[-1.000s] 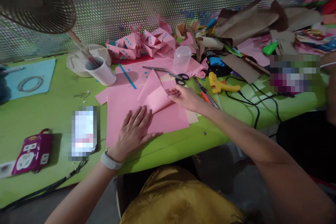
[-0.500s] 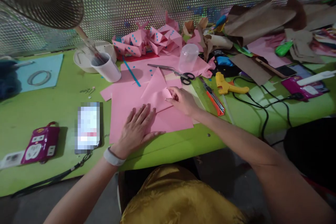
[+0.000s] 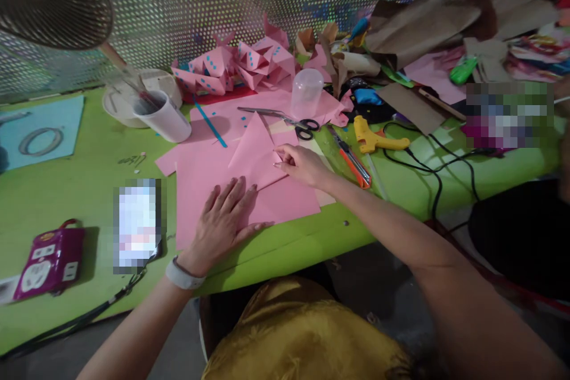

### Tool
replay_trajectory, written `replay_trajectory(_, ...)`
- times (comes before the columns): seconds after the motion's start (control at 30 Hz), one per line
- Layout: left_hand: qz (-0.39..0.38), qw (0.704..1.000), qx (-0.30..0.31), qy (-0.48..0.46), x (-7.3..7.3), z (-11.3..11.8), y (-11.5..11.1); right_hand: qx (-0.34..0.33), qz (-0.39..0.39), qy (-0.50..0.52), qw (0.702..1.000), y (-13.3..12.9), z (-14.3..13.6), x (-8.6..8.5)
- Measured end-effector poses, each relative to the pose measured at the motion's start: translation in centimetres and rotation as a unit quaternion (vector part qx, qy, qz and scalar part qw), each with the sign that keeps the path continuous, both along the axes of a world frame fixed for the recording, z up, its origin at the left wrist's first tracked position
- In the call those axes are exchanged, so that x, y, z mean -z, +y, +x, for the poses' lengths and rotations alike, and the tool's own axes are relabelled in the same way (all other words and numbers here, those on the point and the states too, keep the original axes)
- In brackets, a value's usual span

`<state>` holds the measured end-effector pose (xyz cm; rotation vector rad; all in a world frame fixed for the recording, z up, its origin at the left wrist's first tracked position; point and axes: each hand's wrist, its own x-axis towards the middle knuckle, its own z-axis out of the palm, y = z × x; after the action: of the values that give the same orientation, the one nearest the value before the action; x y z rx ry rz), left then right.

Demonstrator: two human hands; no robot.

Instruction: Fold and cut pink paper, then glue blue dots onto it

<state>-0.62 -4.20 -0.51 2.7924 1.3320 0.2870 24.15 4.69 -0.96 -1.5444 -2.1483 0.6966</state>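
Note:
My left hand, with a pale wristband, lies flat on a large pink paper sheet, its fingers spread. The fingertips touch the lower edge of a folded pink paper piece whose point faces away from me. At the right side of that fold, my right hand is closed in a pinch on the paper's edge. Just beyond the fold lie black-handled scissors, and right of my right hand an orange box cutter rests on the green table.
A yellow glue gun with a black cord lies to the right. Behind are a clear plastic cup and folded pink paper shapes. At left stand a white cup of brushes, a phone and a purple pouch.
The view has turned slightly right, so the table's things appear further left. Both hands stay at the same places on the paper, with the right one still pinching its edge.

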Motion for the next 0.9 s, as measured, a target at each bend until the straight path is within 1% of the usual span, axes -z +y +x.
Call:
replay_trajectory(0.1,0.003,1.000,0.000,-0.004,0.0,0.0,0.0,-0.007,-0.019,0.004,1.000,0.4,0.3,-0.2)
replay_trajectory(0.23,0.007,1.000,-0.002,0.002,0.1,0.1,0.0,0.003,-0.027,0.017,0.999,0.4,0.3,-0.5)
replay_trajectory(0.43,0.008,1.000,0.001,0.002,0.1,0.0,0.1,-0.006,0.002,-0.007,1.000,0.3,0.5,-0.5)
replay_trajectory(0.53,0.008,1.000,0.000,-0.001,0.1,0.0,0.1,-0.014,0.002,-0.009,1.000,0.4,0.8,-0.4)
replay_trajectory(0.77,0.012,1.000,0.005,0.000,0.1,0.0,0.1,0.013,0.034,-0.080,0.996,0.6,1.5,-0.8)
replay_trajectory(0.9,0.016,1.000,0.006,0.003,0.1,0.0,0.0,0.050,0.025,-0.100,0.993,0.7,1.9,-0.8)
